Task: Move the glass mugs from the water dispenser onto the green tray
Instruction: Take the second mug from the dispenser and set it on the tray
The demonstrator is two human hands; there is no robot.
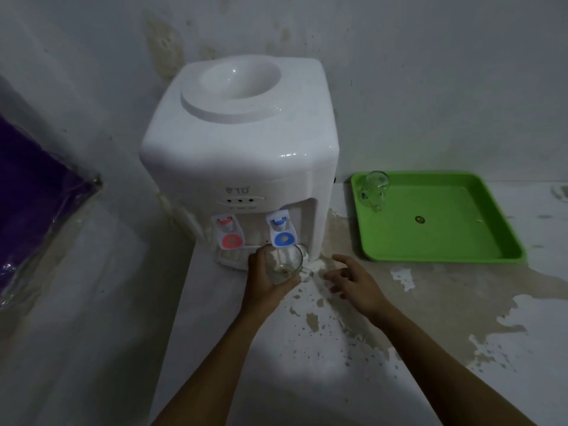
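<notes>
A white water dispenser (239,155) stands against the wall, with a red tap (229,233) and a blue tap (282,230). My left hand (264,281) grips a clear glass mug (285,262) just under the blue tap, in front of the drip ledge; its handle points right. My right hand (350,279) hovers open a little to the right of the mug, fingers spread, touching nothing. A green tray (455,235) lies to the right of the dispenser. Another glass mug (373,189) stands in the tray's far left corner.
The white counter (307,364) is stained and flaking around the dispenser and the tray. A purple plastic-wrapped object (33,192) leans at the left. The wall runs close behind the dispenser and the tray.
</notes>
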